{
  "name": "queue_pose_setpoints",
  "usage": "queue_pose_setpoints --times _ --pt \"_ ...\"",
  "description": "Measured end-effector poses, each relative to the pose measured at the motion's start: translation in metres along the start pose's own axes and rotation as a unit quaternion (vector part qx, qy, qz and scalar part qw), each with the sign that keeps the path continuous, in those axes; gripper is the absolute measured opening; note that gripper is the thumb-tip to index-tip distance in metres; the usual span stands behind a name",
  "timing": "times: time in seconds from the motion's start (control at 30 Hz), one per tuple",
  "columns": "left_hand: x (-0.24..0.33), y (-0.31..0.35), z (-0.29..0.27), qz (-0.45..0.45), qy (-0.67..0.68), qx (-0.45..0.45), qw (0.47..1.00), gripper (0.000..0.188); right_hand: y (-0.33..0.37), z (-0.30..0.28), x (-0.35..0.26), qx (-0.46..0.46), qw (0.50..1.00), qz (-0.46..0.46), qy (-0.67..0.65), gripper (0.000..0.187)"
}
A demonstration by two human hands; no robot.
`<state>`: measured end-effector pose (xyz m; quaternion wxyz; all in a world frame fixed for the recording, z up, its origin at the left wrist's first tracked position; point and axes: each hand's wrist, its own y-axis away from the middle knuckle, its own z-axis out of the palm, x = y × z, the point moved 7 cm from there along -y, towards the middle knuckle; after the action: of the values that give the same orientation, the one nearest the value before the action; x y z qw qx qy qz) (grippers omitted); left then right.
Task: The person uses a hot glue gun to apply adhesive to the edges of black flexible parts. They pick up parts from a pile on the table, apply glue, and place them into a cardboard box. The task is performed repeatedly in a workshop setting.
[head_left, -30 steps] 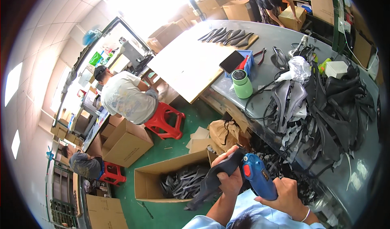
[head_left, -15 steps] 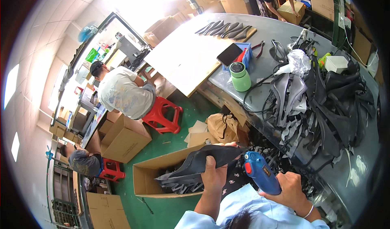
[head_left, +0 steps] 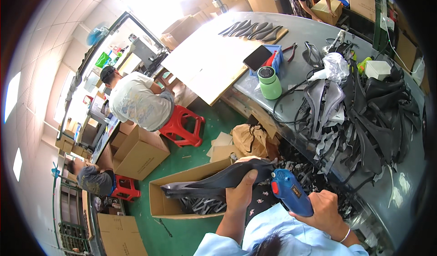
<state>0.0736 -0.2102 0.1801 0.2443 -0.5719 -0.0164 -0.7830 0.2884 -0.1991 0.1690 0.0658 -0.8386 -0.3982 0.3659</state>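
My left hand (head_left: 240, 191) grips a long black bicycle saddle (head_left: 207, 183) in front of my body, thumb across its face. My right hand (head_left: 324, 213) is closed round a blue handheld power tool (head_left: 295, 196) with a red button. The tool's head meets or nearly meets the saddle's right end; its working tip is hidden. Under the saddle stands an open cardboard box (head_left: 157, 201) with dark saddle pieces and grey strips inside.
To the right, a metal table (head_left: 291, 110) bears a heap of black saddles (head_left: 368, 124) and scraps, a green bottle (head_left: 269, 84), a phone (head_left: 257, 58) and a blue bin (head_left: 278, 58). Saddles (head_left: 255, 30) line its far end. A seated person (head_left: 141, 99) works at left.
The saddle has turned in my left hand, its far end now further left and higher over the box. The tool has shifted slightly down and left.
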Motion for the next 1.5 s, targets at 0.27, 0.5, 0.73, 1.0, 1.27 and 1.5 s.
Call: queue_pose_setpoints --times 0.27,0.5,0.73,1.0,1.27,1.5 --pt "0.01 0.001 -0.004 0.069 0.057 0.049 0.995 0.036 -0.003 -0.004 0.0 0.009 1.0 -0.011 0.007 0.049" --pt "0.003 0.006 0.005 0.054 0.069 0.078 0.993 0.031 -0.002 0.002 -0.002 -0.002 0.999 0.007 -0.042 0.052" --pt "-0.002 0.005 0.013 0.0 0.089 0.053 0.995 0.031 -0.005 0.002 -0.005 -0.002 0.998 0.012 -0.07 0.049" --pt "0.001 0.0 -0.004 -0.118 -0.1 0.035 0.987 0.026 -0.003 0.001 -0.006 0.0 1.0 0.006 0.007 0.051" --pt "0.005 -0.019 0.011 -0.173 -0.297 -0.216 0.914 0.027 0.0 0.009 -0.002 -0.034 0.999 0.002 -0.019 0.051" --pt "-0.022 -0.008 0.016 -0.078 -0.329 -0.247 0.908 0.031 -0.005 0.009 -0.008 -0.048 0.993 0.006 -0.108 0.052"
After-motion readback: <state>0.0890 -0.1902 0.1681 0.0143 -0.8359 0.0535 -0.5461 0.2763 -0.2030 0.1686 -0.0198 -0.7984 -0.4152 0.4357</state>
